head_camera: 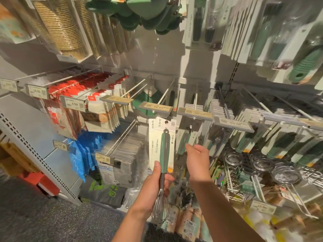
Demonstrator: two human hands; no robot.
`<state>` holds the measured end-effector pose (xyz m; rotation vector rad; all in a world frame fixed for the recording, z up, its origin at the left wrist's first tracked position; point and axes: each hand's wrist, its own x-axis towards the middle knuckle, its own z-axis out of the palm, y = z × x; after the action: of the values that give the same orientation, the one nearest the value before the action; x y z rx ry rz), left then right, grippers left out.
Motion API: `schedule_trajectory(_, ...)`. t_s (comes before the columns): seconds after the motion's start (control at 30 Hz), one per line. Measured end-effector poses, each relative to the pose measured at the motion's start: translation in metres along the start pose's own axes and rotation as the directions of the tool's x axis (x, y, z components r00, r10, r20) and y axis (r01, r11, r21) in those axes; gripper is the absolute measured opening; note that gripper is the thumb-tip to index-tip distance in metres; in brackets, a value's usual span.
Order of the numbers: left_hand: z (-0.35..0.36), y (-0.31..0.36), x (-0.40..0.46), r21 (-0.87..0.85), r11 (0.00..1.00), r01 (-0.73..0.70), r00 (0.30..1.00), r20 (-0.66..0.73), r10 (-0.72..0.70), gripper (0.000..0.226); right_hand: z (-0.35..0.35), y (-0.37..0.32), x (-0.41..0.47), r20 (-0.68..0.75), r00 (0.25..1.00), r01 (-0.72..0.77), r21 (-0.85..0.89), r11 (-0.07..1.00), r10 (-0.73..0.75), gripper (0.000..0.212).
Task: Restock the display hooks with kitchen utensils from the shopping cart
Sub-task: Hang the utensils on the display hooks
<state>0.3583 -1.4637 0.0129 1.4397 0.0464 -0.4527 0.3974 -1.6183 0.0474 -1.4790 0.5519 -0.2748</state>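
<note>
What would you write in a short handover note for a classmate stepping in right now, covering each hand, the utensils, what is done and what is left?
Left hand: grips a carded whisk at the bottom of its green handle, wire head pointing down, card top raised just below a price tag on a hook rail.
Right hand: open, holding nothing, reaching toward the green-handled utensils hanging behind the whisk.
Done: the whisk is lifted up to the display.
Left: get the card's hole onto a hook; it does not look threaded yet. The shopping cart is out of view, so remaining stock cannot be judged.
</note>
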Motion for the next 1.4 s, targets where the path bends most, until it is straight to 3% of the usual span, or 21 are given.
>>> schedule_trajectory(0.17,-0.002,-0.005,0.002,-0.025,1.0,0.002,1.0,-0.019,-0.002,0.08,0.014,-0.002,-0.022,0.225,0.973,-0.06,0.006,0.998,0.057,0.037)
schedule_trajectory(0.33,-0.007,-0.006,-0.002,0.028,0.999,-0.024,1.0,0.0,0.024,0.076,0.019,-0.001,-0.03,0.242,0.969,-0.059,0.019,0.998,0.053,0.045)
schedule_trajectory(0.5,-0.007,-0.008,-0.005,0.055,0.998,-0.024,0.998,0.053,0.021,0.05,0.018,0.003,-0.033,0.283,0.959,-0.017,0.03,0.999,0.008,0.024)
schedule_trajectory(0.57,-0.007,-0.005,-0.009,0.048,0.999,-0.02,0.996,0.083,0.016,0.051,0.017,0.001,-0.036,0.285,0.958,0.004,0.046,0.999,-0.017,0.019)
schedule_trajectory(0.7,-0.01,-0.008,-0.008,-0.035,0.999,-0.026,1.0,0.003,0.027,0.104,0.013,0.002,-0.039,0.271,0.962,0.022,0.065,0.998,-0.039,0.017)
schedule_trajectory(0.73,-0.01,-0.009,-0.007,-0.03,0.999,-0.022,1.0,-0.005,0.022,0.102,0.012,0.003,-0.04,0.257,0.965,0.027,0.07,0.997,-0.044,0.018)
schedule_trajectory(0.8,-0.008,-0.006,-0.008,-0.003,1.0,-0.016,1.0,0.003,0.016,0.067,0.009,0.002,-0.041,0.23,0.971,0.057,0.069,0.996,-0.072,0.016)
schedule_trajectory(0.87,-0.004,-0.001,-0.01,0.018,0.999,-0.032,0.999,0.011,0.032,0.054,0.007,0.001,-0.041,0.189,0.977,0.087,0.07,0.994,-0.099,0.014)
schedule_trajectory(1.03,-0.011,-0.009,-0.004,0.013,1.0,-0.013,0.998,-0.067,0.014,0.059,-0.005,-0.003,-0.036,0.091,0.984,0.157,-0.01,0.988,-0.155,0.017)
schedule_trajectory(1.13,-0.014,-0.012,-0.002,0.008,1.0,-0.005,0.995,-0.104,0.006,0.068,-0.009,-0.005,-0.033,0.072,0.988,0.137,-0.042,0.99,-0.133,0.032)
schedule_trajectory(1.4,-0.008,-0.01,-0.003,-0.003,1.0,-0.005,0.997,-0.078,0.005,0.067,-0.005,-0.016,-0.009,0.037,0.997,0.077,-0.116,0.99,-0.073,0.012)
